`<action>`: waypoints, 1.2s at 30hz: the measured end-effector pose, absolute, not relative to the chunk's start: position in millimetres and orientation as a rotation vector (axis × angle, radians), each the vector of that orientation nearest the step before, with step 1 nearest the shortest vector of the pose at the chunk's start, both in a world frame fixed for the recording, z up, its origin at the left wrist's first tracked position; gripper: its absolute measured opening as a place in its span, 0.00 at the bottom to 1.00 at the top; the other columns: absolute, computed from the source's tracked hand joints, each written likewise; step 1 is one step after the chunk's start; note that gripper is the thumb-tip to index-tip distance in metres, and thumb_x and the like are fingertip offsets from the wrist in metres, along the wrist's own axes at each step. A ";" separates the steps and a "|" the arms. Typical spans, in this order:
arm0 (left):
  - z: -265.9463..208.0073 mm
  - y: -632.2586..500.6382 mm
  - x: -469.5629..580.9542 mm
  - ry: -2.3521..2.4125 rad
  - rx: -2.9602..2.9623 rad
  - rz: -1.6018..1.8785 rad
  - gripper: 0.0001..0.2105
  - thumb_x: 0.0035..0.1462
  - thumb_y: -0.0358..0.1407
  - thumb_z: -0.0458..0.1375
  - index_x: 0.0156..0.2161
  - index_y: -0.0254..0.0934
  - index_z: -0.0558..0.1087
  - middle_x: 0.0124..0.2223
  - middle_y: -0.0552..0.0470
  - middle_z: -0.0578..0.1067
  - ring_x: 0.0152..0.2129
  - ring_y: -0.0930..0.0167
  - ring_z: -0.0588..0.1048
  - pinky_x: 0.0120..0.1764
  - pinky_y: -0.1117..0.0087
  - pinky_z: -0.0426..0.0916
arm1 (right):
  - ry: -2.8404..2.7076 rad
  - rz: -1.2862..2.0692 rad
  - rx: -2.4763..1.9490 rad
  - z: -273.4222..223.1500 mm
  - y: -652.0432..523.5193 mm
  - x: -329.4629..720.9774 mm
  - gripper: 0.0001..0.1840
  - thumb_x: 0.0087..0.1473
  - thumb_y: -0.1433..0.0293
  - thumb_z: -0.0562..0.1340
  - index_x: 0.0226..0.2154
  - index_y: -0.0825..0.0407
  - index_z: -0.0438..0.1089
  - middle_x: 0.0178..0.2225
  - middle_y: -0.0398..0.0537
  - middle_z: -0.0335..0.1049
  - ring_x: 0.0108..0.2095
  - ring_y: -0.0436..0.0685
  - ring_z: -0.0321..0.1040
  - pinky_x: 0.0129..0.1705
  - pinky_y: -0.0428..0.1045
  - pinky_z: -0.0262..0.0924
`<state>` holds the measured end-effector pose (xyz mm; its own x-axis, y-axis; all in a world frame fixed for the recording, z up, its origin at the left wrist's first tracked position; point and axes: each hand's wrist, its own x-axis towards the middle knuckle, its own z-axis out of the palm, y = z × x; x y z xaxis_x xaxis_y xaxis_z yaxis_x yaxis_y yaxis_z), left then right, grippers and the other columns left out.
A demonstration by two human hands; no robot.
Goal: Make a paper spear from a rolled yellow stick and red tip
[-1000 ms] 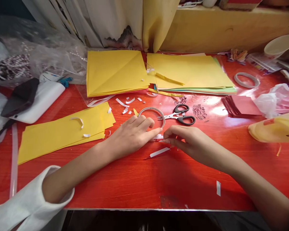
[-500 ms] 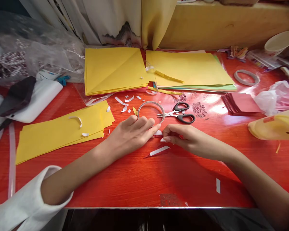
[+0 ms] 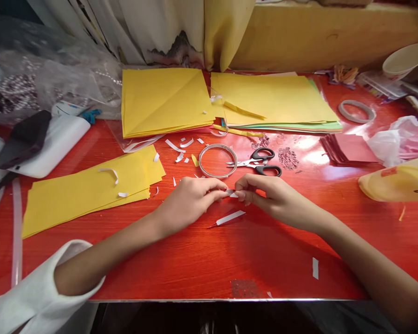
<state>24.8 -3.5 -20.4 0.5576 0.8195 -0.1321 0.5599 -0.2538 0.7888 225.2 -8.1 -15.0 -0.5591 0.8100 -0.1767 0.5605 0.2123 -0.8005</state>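
Note:
Between my two hands is a small white strip (image 3: 231, 193), which looks like paper or tape. My left hand (image 3: 191, 202) pinches its left end, and my right hand (image 3: 269, 198) pinches its right end, with the fingertips almost meeting. Just beyond them a roll of tape (image 3: 218, 161) lies flat on the red table. Black-handled scissors (image 3: 256, 162) lie beside it, their blade tips reaching over the roll's right rim. Nearer to me, below the hands, a white strip with a thin red tip (image 3: 230, 218) rests on the table.
Yellow paper strips (image 3: 90, 190) lie at left, with white scraps around them. Large yellow sheets (image 3: 167, 102) and more coloured sheets (image 3: 275, 99) are stacked behind. Dark red paper squares (image 3: 350, 149), another tape roll (image 3: 356, 112) and a yellowish bottle (image 3: 397, 180) are at right.
My left hand has left the tape roll's near edge and turned, and its fingers now pinch the small white strip. My right hand stays almost in place, still holding the strip.

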 end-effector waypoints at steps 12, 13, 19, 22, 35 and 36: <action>-23.4 5.3 26.3 1.091 1.235 0.341 0.09 0.54 0.34 0.53 0.36 0.31 0.72 0.29 0.52 0.74 0.21 0.80 0.72 0.25 0.81 0.66 | -2.294 0.999 -1.271 -19.9 -9.4 216.0 0.06 0.53 0.76 0.55 0.32 0.54 0.68 0.30 0.45 0.71 0.30 0.48 0.66 0.31 0.43 0.57; -23.0 5.4 26.6 1.095 1.232 0.333 0.08 0.54 0.34 0.53 0.35 0.31 0.72 0.29 0.52 0.74 0.21 0.80 0.72 0.25 0.81 0.67 | -2.316 0.956 -1.270 -20.9 -9.4 215.3 0.06 0.53 0.76 0.55 0.31 0.54 0.68 0.31 0.45 0.71 0.30 0.49 0.66 0.31 0.43 0.57; -25.0 7.1 27.4 1.066 1.229 0.336 0.08 0.54 0.34 0.53 0.34 0.31 0.71 0.30 0.52 0.74 0.21 0.79 0.73 0.27 0.79 0.68 | -2.398 0.810 -1.302 -23.4 -10.6 210.9 0.06 0.52 0.77 0.55 0.31 0.55 0.68 0.30 0.46 0.71 0.30 0.49 0.66 0.30 0.43 0.56; -26.5 7.7 27.0 1.052 1.239 0.348 0.08 0.54 0.34 0.53 0.33 0.31 0.71 0.29 0.52 0.74 0.21 0.79 0.73 0.27 0.79 0.69 | -2.393 0.799 -1.328 -23.4 -11.1 209.5 0.06 0.52 0.76 0.56 0.31 0.55 0.68 0.30 0.45 0.71 0.29 0.48 0.65 0.29 0.43 0.56; -27.2 8.0 27.2 1.064 1.254 0.335 0.08 0.54 0.33 0.53 0.33 0.30 0.71 0.30 0.52 0.74 0.22 0.79 0.73 0.28 0.79 0.69 | -2.380 0.784 -1.373 -24.5 -11.6 208.0 0.05 0.53 0.73 0.56 0.29 0.55 0.67 0.27 0.45 0.70 0.25 0.48 0.63 0.26 0.43 0.53; -27.2 7.8 27.1 1.063 1.258 0.333 0.08 0.54 0.34 0.53 0.33 0.30 0.71 0.30 0.52 0.74 0.22 0.78 0.74 0.28 0.79 0.69 | -2.377 0.782 -1.376 -24.7 -11.7 207.6 0.05 0.53 0.73 0.56 0.29 0.55 0.67 0.27 0.45 0.70 0.25 0.48 0.63 0.26 0.43 0.53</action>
